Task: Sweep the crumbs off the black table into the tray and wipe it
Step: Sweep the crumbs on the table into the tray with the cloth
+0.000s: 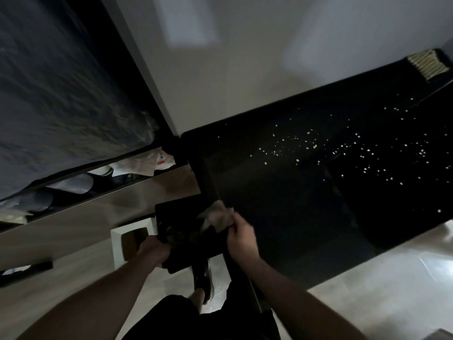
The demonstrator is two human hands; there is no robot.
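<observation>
A: Left hand (155,250) grips the black tray's (179,217) near edge, holding it just under the black table (282,217) rim to catch.

B: Right hand (241,238) pinches a crumpled cloth (215,215) over the tray, at the rim. Crumbs (294,143) lie well beyond that grip, unswept, probably next.

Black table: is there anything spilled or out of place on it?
Yes. Many small pale crumbs lie scattered over the far and right part of the black table; the near part looks bare. The left hand holds the dark tray at the table's edge, and the right hand grips a cloth.
</observation>
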